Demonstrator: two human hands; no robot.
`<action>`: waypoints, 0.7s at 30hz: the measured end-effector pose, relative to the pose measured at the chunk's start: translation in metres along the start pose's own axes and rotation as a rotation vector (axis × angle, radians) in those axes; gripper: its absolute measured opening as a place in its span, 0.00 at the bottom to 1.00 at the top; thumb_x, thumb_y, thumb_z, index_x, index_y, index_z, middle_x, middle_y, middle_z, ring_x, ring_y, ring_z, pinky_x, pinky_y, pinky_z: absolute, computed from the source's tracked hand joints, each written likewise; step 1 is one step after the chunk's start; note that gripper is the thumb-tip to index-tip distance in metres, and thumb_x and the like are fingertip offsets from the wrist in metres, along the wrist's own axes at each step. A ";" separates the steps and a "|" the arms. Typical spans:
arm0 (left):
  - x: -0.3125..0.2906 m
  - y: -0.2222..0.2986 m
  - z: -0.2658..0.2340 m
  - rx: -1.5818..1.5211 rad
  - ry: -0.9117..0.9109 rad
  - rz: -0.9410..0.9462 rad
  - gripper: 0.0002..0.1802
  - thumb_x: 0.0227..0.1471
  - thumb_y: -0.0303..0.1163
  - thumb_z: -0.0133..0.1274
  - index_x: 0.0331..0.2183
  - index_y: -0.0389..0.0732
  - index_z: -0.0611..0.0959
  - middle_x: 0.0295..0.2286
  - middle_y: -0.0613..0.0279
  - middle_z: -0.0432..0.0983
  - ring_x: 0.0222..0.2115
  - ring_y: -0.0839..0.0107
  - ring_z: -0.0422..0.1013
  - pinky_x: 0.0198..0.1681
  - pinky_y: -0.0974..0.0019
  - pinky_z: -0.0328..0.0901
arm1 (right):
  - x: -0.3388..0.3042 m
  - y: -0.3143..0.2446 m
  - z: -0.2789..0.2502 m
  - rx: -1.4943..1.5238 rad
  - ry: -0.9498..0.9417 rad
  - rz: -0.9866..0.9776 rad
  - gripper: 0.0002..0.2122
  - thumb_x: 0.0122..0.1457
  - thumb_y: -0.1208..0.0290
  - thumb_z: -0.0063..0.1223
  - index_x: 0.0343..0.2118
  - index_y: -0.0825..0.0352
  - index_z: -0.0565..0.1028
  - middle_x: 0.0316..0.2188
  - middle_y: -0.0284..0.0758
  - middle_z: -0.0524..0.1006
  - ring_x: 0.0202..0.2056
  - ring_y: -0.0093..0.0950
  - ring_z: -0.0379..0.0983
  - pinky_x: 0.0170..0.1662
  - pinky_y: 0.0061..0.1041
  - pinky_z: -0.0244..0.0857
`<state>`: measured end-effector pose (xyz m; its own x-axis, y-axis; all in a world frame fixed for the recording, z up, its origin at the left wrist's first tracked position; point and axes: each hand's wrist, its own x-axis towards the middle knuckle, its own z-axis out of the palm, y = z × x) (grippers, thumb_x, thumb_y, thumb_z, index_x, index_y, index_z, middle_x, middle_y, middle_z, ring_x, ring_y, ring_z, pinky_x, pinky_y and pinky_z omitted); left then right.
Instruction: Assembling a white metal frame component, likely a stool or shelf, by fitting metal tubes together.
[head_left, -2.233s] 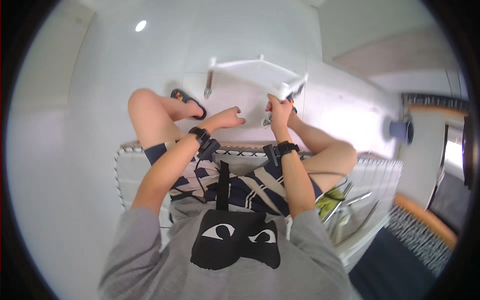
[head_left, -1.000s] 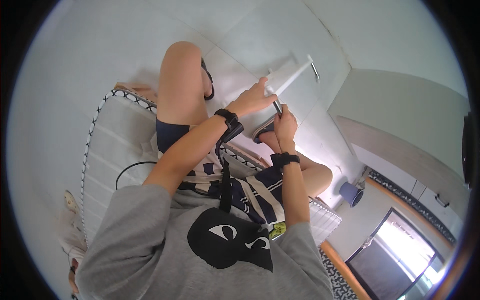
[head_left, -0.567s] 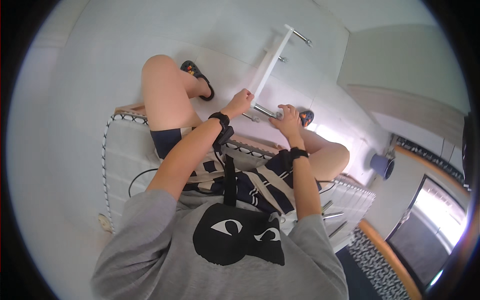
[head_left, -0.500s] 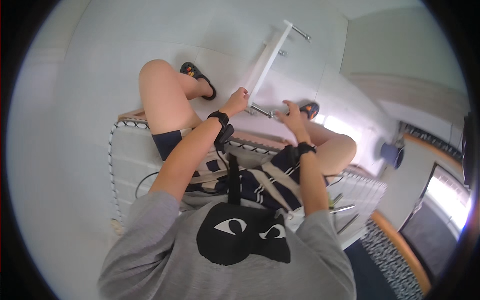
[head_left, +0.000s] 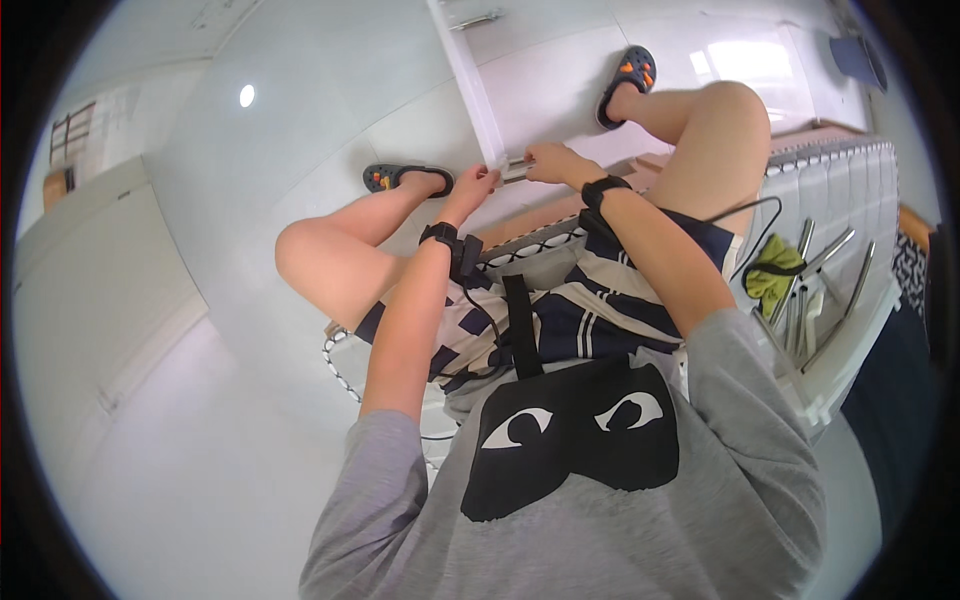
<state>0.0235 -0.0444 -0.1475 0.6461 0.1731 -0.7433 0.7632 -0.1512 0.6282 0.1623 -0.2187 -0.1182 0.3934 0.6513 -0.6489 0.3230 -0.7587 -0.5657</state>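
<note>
A long white panel [head_left: 466, 85], seen nearly edge-on, stretches away from me over the floor between my feet. My left hand [head_left: 477, 187] is at its near end, the fingers closed on the panel's corner. From that end a short metal rod [head_left: 515, 166] sticks out to the right. My right hand [head_left: 556, 163] has its fingers closed around the rod's outer end. Farther up, a second metal rod [head_left: 480, 20] stands out from the same side of the panel. The fingers hide the exact contact at the joint.
I sit on a white quilted mattress [head_left: 835, 185] with dark piping. To my right a white tray [head_left: 835, 395] holds several metal tubes [head_left: 850, 300] and a green cloth [head_left: 775, 280]. Dark clogs [head_left: 635, 72] are on my feet. A blue bucket [head_left: 860, 62] stands at the far right.
My view has turned, and the panel now points away more upright. My right hand, fingers spread near the rod before, has closed on it. My left hand stays at the panel's near end.
</note>
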 end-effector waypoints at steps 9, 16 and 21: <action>0.015 0.003 0.001 0.033 -0.019 -0.004 0.25 0.53 0.46 0.53 0.37 0.30 0.78 0.26 0.53 0.78 0.28 0.65 0.76 0.34 0.64 0.67 | 0.002 -0.002 -0.008 0.115 -0.054 0.135 0.16 0.48 0.63 0.56 0.41 0.61 0.79 0.42 0.43 0.81 0.47 0.43 0.76 0.52 0.41 0.66; 0.006 0.031 -0.011 0.256 -0.026 0.001 0.24 0.53 0.45 0.54 0.41 0.32 0.79 0.26 0.59 0.78 0.28 0.68 0.74 0.34 0.64 0.67 | -0.010 -0.010 -0.019 -0.171 -0.051 0.068 0.18 0.46 0.62 0.60 0.42 0.59 0.79 0.43 0.40 0.80 0.50 0.41 0.73 0.55 0.44 0.60; -0.036 0.094 -0.018 -0.483 0.176 0.210 0.24 0.54 0.43 0.55 0.46 0.36 0.79 0.36 0.64 0.78 0.39 0.73 0.70 0.46 0.69 0.64 | -0.033 -0.034 -0.090 -0.214 0.221 -0.042 0.19 0.45 0.61 0.61 0.43 0.57 0.78 0.41 0.40 0.79 0.49 0.41 0.72 0.55 0.45 0.59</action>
<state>0.0724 -0.0470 -0.0572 0.7439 0.3538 -0.5670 0.5060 0.2561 0.8237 0.2159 -0.2153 -0.0321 0.5455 0.6817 -0.4875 0.5079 -0.7316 -0.4547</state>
